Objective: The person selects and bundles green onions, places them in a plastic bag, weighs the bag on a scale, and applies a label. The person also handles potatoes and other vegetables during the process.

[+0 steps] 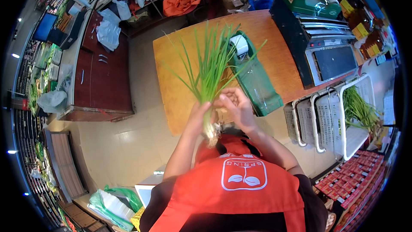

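Observation:
A bunch of green onions (209, 71) is gripped around its lower stems by my left hand (195, 117). Its leaves fan out over the wooden table (173, 87), and the white bulbs with stringy roots (210, 135) point towards my red apron (206, 196). Just right of the stems is my right hand (239, 108), its fingers bent close to the bunch. Whether those fingertips pinch a leaf cannot be made out. A green tape dispenser (262, 91) with a white roll (238, 44) lies on the table beyond my right hand, partly behind the leaf tips.
A wrapping machine (333, 62) stands at the table's right end, with another green tape dispenser (309, 3) on top. White plastic baskets (328, 116) at the right hold more green onions (357, 109). Across the tiled floor (119, 145) stands a dark red cabinet (104, 71).

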`<action>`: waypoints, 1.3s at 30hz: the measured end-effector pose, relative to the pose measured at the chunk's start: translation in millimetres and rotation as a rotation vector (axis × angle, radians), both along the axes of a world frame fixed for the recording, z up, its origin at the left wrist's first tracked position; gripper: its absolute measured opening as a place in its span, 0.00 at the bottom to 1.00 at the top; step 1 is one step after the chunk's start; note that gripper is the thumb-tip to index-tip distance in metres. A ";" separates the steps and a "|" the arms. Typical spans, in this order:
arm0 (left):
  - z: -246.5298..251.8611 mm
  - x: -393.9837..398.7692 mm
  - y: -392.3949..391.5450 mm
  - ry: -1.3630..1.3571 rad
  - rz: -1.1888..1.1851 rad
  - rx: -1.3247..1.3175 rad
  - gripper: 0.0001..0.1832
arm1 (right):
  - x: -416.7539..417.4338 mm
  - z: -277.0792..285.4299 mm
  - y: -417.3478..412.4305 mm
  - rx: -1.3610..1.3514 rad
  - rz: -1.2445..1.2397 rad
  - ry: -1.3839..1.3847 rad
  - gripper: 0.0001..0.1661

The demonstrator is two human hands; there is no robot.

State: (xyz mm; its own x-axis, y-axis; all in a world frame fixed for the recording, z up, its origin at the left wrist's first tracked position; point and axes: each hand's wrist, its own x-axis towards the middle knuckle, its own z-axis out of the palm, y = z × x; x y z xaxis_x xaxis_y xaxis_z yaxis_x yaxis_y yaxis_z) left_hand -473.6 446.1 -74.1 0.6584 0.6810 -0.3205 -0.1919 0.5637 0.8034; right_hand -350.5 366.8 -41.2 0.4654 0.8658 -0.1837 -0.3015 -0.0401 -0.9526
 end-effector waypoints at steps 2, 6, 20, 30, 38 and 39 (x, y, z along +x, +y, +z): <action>2.3 -6.6 4.8 -0.119 -0.120 -0.036 0.15 | 12.4 14.8 4.4 0.032 -0.077 0.050 0.07; 4.5 -7.1 0.7 -0.053 -0.100 0.012 0.15 | 30.1 43.0 -12.4 0.041 -0.233 -0.163 0.05; 15.6 -4.6 1.4 0.169 -0.173 0.316 0.29 | 80.8 87.5 -19.2 0.254 0.162 -1.728 0.14; 37.2 12.5 -0.3 0.094 -0.202 0.400 0.19 | 87.5 89.2 -42.0 0.178 0.093 -1.614 0.07; 55.2 72.7 -17.3 0.045 -0.524 0.207 0.26 | 123.1 111.7 -124.5 -0.018 0.102 -1.612 0.10; 58.5 85.7 -28.9 0.011 -0.542 0.191 0.25 | 131.2 115.0 -141.2 -0.041 0.098 -1.611 0.10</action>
State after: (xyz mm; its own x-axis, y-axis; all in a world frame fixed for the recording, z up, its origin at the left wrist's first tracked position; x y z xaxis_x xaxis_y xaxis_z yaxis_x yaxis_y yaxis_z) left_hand -387.9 417.3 -15.6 0.9269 0.2936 -0.2339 0.0931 0.4239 0.9009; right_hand -219.3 225.7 73.8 0.1336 0.9095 0.3936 0.9654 -0.0297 -0.2589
